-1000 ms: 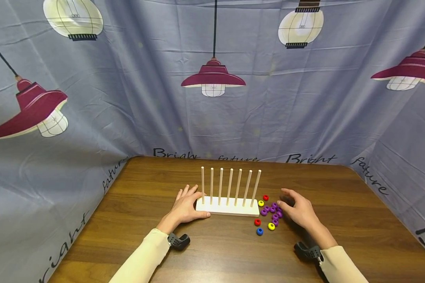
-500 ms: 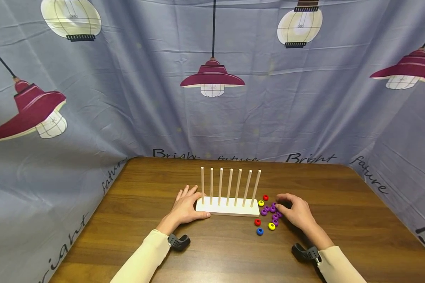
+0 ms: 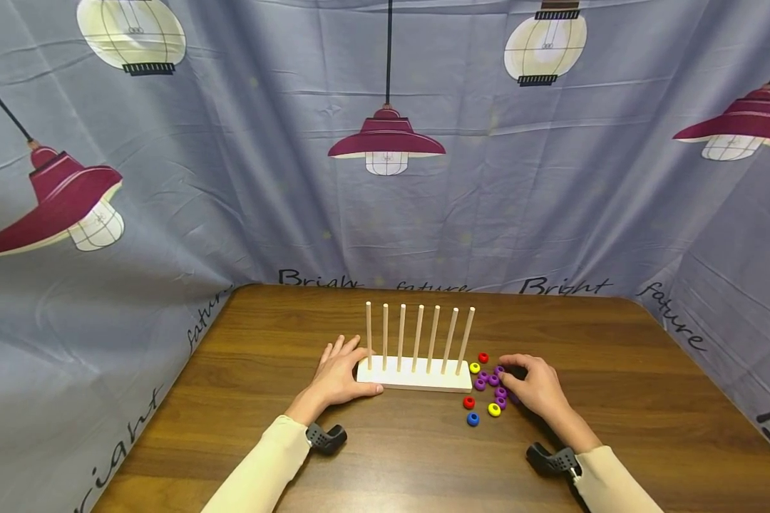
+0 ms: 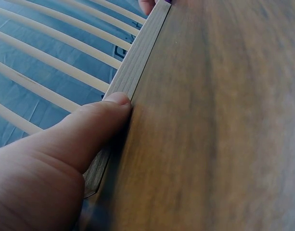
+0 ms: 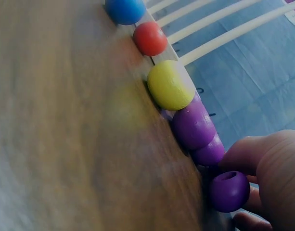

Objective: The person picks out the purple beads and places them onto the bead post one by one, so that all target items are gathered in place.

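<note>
My left hand (image 3: 334,379) holds the left end of a pale wooden peg rack (image 3: 417,382), its thumb along the front edge of the base and its other fingers behind the end. Upright pegs stand in a row on the base, with no beads on them. To the right, my right hand (image 3: 535,385) bends over a group of purple beads (image 3: 500,402), thumb and index finger at a purple bead (image 3: 499,370). In the right wrist view, the thumb tip is partly hidden behind a nearer purple bead (image 5: 229,192) with its hole facing up.
Near the rack's right end lie two red beads, one at the back (image 3: 483,358) and one in front (image 3: 469,402). A yellow bead (image 3: 475,368) sits beside the base, another yellow bead (image 3: 494,410) and a blue bead (image 3: 473,420) nearer me. Behind the wooden table (image 3: 411,456) hangs a printed curtain (image 3: 385,228).
My right hand has moved left and slightly down onto the purple beads, its thumb and index finger closing in. One purple bead has shifted toward me beside the hand. My left hand stays on the rack.
</note>
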Demonstrator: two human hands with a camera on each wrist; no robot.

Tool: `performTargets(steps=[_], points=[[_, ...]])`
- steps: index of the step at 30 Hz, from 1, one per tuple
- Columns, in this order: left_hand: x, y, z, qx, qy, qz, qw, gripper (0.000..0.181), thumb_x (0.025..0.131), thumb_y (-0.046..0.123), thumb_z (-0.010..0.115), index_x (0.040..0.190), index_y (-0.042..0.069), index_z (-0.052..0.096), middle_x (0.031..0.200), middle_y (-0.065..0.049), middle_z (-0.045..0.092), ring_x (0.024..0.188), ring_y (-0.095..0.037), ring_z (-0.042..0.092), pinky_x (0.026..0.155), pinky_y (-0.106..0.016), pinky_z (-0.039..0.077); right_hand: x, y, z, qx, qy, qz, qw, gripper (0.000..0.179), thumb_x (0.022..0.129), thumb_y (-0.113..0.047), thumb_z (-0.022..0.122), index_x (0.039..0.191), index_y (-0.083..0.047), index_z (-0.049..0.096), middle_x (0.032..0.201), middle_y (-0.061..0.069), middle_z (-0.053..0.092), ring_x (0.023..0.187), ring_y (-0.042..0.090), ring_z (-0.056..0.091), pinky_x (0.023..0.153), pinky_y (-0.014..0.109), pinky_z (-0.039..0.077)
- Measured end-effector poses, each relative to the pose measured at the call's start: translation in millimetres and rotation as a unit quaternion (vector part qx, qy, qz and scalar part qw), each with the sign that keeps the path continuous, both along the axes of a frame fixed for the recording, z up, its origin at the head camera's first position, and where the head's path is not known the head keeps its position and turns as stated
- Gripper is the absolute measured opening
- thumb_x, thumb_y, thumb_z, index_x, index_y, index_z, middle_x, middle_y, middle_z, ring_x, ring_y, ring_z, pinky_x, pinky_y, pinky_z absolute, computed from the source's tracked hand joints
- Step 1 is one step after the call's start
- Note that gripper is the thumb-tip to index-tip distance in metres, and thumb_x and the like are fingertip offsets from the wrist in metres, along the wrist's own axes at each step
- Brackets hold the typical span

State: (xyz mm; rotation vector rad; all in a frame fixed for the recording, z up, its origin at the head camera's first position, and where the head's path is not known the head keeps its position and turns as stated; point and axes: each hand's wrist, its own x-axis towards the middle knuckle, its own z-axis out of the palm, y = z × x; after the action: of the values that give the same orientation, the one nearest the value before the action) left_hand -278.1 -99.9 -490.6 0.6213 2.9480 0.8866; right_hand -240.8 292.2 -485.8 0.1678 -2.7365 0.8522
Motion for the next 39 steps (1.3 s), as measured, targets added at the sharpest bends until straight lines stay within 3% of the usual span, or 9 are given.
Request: performTargets(steps=[23, 39], points=[[-0.5, 1.0, 3.0, -0.001, 0.001, 0.001, 1.0000, 0.069, 0.074, 0.052, 0.083, 0.134, 0.021, 0.066, 0.161, -0.020, 0.040, 0.155, -0.048, 0.022, 0.127, -0.062, 0.011, -3.0, 1.8, -3.5, 0.011, 0.066, 0.023, 0.9975, 0.021, 0.079, -0.008, 0.081, 0.100, -0.003, 0.079, 0.105, 0.018, 0.077, 0.104, 0.046, 0.067, 0.090, 0.062, 0.051], [0.2, 0.2, 2.2, -0.001, 0.002, -0.001, 1.0000, 0.069, 0.075, 0.053, 0.083, 0.133, 0.022, 0.066, 0.161, -0.020, 0.040, 0.155, -0.049, 0.022, 0.127, -0.063, 0.012, -1.8, 0.7, -2.7, 0.010, 0.036, 0.022, 0.9991, 0.019, 0.081, -0.008, 0.081, 0.099, -0.003, 0.079, 0.107, 0.019, 0.076, 0.110, 0.047, 0.064, 0.095, 0.063, 0.047]])
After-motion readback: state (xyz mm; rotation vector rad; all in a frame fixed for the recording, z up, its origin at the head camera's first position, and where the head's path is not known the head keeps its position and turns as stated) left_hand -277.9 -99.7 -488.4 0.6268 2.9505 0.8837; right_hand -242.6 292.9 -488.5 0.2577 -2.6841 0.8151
